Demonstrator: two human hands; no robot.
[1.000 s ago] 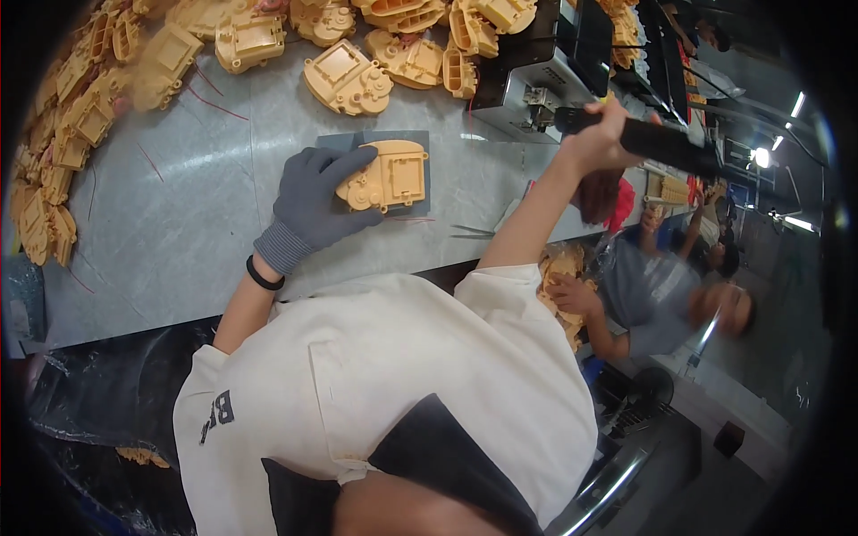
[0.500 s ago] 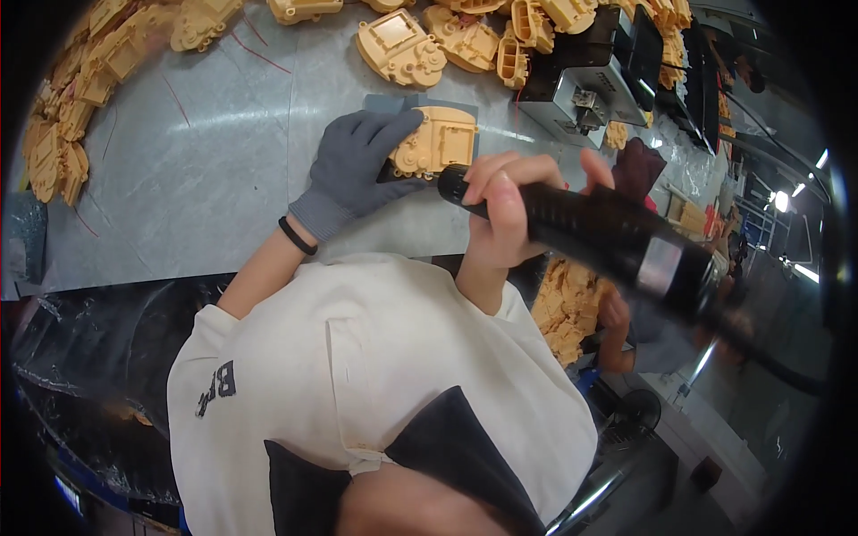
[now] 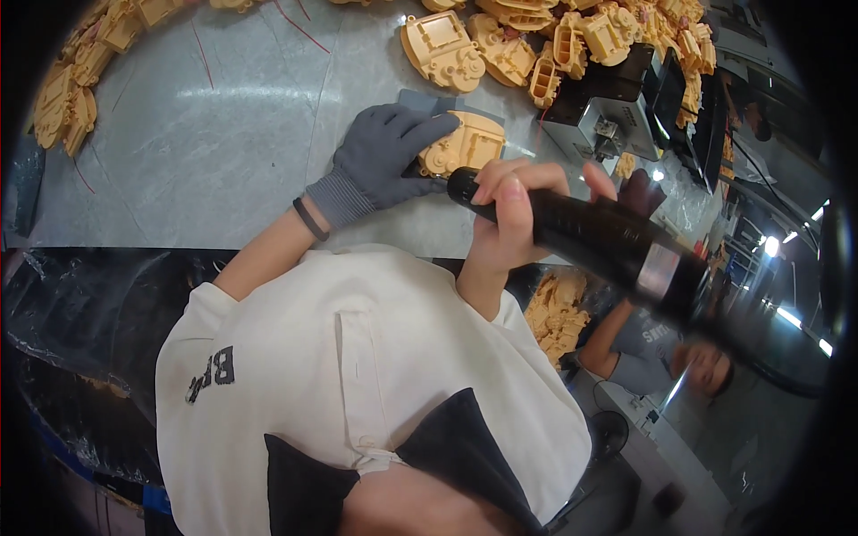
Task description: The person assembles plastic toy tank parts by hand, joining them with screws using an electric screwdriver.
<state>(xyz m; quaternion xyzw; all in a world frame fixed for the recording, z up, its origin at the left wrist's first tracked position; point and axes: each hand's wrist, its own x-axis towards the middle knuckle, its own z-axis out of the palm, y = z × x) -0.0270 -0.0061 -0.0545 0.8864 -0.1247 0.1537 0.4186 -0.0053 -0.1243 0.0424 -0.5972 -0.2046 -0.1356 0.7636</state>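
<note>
Yellow housing [image 3: 478,141] lies at the clock's centre on a grey pad [image 3: 429,100], its far side toward twelve. At nine o'clock, the gloved left hand [image 3: 380,156] is partly closed, gripping its edge between thumb and fingers. At five, the bare right hand [image 3: 518,210] has its fingers wrapped around a black corded tool [image 3: 581,237], whose nose reaches the housing's near edge; contact there cannot be made out. This piece looks partway through, judging by the tool's position; which spots are finished is too small to tell. Farther off, a metal-and-black machine [image 3: 617,125] stands at three, and more yellow housings [image 3: 442,52] lie around twelve to one; whether those are done or waiting does not show. Well apart, toward four, is a co-worker [image 3: 648,348].
</note>
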